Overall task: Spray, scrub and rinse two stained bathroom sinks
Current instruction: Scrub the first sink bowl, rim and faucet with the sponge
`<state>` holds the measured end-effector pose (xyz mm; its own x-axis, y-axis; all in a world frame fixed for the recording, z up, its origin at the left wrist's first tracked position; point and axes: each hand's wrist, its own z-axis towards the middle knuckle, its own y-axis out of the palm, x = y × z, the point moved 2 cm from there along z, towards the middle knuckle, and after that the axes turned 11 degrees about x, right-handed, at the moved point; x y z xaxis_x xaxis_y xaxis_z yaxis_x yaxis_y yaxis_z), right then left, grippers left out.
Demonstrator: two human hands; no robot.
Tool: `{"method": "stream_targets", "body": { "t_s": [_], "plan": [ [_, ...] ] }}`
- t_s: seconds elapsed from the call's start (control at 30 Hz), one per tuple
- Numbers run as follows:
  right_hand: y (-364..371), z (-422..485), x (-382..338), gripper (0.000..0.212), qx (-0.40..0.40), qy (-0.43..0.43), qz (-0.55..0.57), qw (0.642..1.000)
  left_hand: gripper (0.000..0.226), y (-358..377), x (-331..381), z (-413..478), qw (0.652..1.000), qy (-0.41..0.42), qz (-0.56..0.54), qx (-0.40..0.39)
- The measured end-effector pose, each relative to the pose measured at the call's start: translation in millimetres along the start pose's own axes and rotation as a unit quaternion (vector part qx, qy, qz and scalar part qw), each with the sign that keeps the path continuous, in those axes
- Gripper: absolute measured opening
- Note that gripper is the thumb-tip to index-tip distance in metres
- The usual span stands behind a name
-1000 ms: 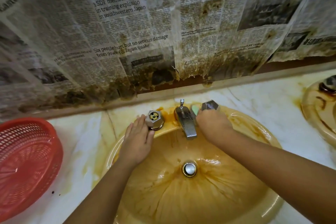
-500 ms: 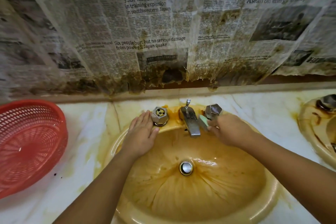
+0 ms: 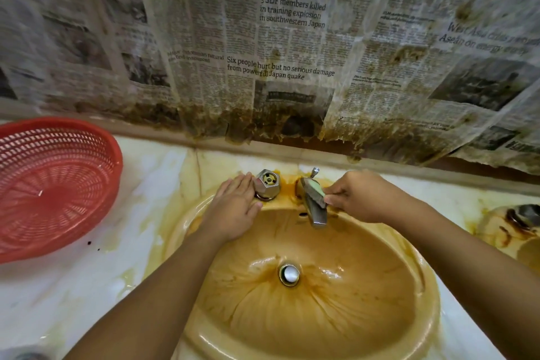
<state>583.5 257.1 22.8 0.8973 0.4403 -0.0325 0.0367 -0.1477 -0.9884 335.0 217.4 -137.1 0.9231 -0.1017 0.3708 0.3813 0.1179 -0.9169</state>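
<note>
I see the stained yellow sink (image 3: 365, 324) in the middle of the bench (image 3: 73, 286). The left hand (image 3: 233, 210) lies flat on the rim at 11 o'clock, fingers straight and released, and seems to touch the left tap handle (image 3: 267, 184). The right hand (image 3: 368, 196), at 1 o'clock, is grasping a green sponge (image 3: 312, 188) in its fingers and presses it on the faucet spout (image 3: 317, 213) at 12 o'clock. The second sink (image 3: 508, 231) is at 3 o'clock, and a red basket (image 3: 52, 184) at 9 o'clock.

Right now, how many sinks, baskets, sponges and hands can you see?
Sinks, near and far right: 2
Red basket: 1
Sponge: 1
Hands, left and right: 2
Total: 6
</note>
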Motion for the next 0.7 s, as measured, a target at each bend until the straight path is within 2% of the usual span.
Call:
{"method": "stream_targets", "body": {
  "t_s": [0.1,0.23,0.37,0.57,0.7],
  "plan": [
    [3,7,-14,0.028,0.028,-0.004,-0.058,0.998,0.068,1,-1,0,1.000,0.003,0.003,0.006],
    [-8,2,-26,0.029,-0.036,-0.050,-0.063,0.996,0.068,0,0,0,1.000,-0.001,0.007,0.004],
    [-1,21,-25,0.032,-0.012,-0.010,-0.132,0.991,0.068,0,-1,0,1.000,-0.004,0.004,0.003],
    [-23,22,1,0.028,-0.126,-0.025,-0.011,0.992,0.068,1,-2,0,1.000,-0.002,0.002,0.007],
    [-16,21,31,0.023,-0.109,0.045,0.004,0.993,0.068,3,-3,0,1.000,-0.001,0.000,0.006]
  ]
}}
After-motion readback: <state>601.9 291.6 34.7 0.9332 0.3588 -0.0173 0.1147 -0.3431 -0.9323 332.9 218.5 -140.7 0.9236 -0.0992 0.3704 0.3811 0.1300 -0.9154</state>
